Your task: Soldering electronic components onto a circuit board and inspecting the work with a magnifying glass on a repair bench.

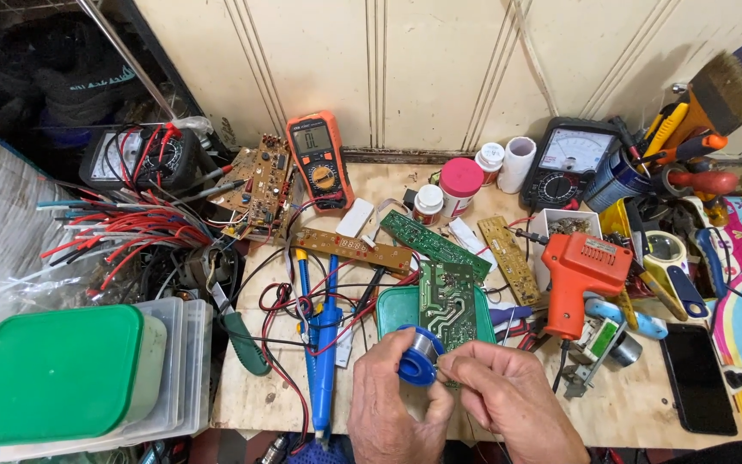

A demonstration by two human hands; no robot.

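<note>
A: Currently the left hand [386,397] has its grip closed on a small blue plastic spool of grey solder wire [421,354], low at the table's near edge. State of the right hand [508,397]?

B: Its grip is pinched shut at the spool's rim, apparently on the free wire end; the wire itself is too thin to confirm.

A: Advice for the step?

B: Judgement: keep the spool steady in the left hand and draw the wire straight off, without kinking. It looks soft and would bend easily.

A: Surroundings?

B: Just behind the spool, a green rectangular circuit board [447,301] rests on a teal plastic lid [389,311]. An orange pistol-shaped soldering gun [579,279] lies to the right, a blue tubular desoldering pump [325,348] to the left, on the pale plywood table [637,404].
</note>
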